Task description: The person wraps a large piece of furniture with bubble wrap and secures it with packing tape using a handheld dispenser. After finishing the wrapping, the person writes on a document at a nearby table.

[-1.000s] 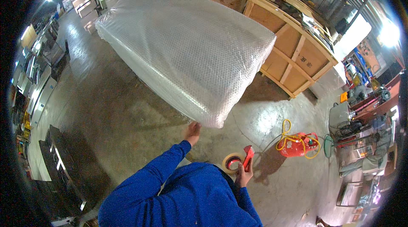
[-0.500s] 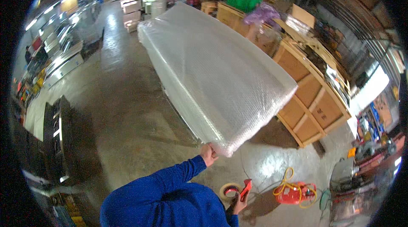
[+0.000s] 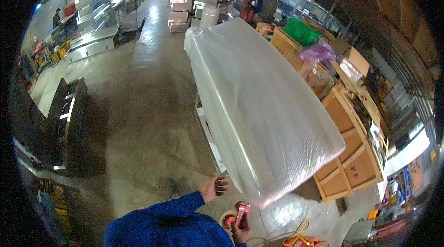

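Note:
A large box-shaped thing wrapped in clear bubble wrap stands in front of me, its near end rounded by the wrap. What lies under the wrap is hidden. Just off its near left corner is my left hand, fingers spread and holding nothing. My right hand grips a red tape dispenser low in the view, close below the near end of the wrapped thing. A roll of tan tape with a red hub sits on the dispenser.
Wooden crates line the right side, with purple plastic film and a green bin above them. A yellow hose lies near a red tank at lower right. Dark metal frames stand on the left. One person is far left.
My left hand has come off the wrapped thing's near corner and opened. The view has swung left, so the wrapped thing sits farther right. The dispenser stays in my right hand.

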### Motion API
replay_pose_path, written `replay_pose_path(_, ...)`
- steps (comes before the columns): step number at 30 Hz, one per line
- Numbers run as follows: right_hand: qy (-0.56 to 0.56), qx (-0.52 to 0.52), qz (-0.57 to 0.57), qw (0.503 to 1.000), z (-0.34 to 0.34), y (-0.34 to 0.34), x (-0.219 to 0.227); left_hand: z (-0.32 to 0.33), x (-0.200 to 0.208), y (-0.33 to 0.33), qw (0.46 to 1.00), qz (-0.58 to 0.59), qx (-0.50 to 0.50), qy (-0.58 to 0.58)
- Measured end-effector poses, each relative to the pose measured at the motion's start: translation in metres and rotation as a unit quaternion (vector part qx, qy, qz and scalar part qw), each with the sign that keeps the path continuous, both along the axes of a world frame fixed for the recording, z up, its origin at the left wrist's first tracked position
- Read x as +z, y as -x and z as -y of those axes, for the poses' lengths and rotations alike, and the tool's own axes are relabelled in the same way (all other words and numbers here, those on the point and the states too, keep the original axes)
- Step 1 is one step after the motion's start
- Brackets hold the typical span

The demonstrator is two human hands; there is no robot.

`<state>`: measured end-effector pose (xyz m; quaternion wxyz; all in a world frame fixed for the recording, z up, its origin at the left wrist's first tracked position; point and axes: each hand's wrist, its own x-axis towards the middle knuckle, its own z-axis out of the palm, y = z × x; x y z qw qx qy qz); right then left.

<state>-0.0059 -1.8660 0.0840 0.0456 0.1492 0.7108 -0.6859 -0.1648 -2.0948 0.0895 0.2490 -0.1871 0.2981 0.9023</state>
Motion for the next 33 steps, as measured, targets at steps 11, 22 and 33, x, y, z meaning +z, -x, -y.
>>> replay_pose_path(11,-0.220,0.303,-0.144,0.916,0.258,0.240,0.054,0.320,-0.020,0.055,0.981,0.035,0.180,0.062)
replay_pose_path(22,-0.147,0.351,-0.249,0.891,0.446,0.434,0.043,0.458,-0.010,0.228,0.982,0.013,0.182,0.044)
replay_pose_path(33,-0.042,0.419,-0.296,0.857,0.650,0.727,0.092,0.638,0.064,0.467,0.959,-0.002,0.188,0.213)
